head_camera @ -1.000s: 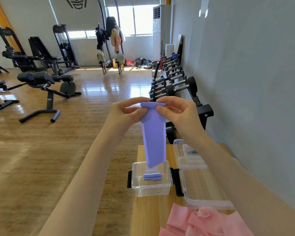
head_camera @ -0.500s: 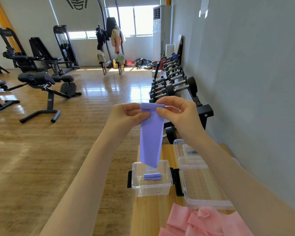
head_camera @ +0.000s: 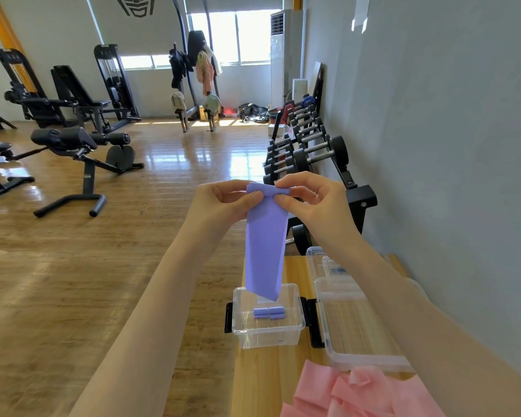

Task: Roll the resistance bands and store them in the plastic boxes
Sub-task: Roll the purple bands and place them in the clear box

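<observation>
purple band being rolled at its top edge over an open plastic box

nearest, loose pink bands lie heaped on the wooden table. just beyond them a small clear plastic box stands open with two rolled purple bands side by side on its floor, and a larger clear box sits just to its right. above the small box hangs a purple resistance band, its lower end at the box's rim. the left hand and the right hand each pinch the rolled top edge between thumb and curled fingers, one at either end. farther off, a dumbbell rack lines the right wall and gym machines stand on the left.
</observation>
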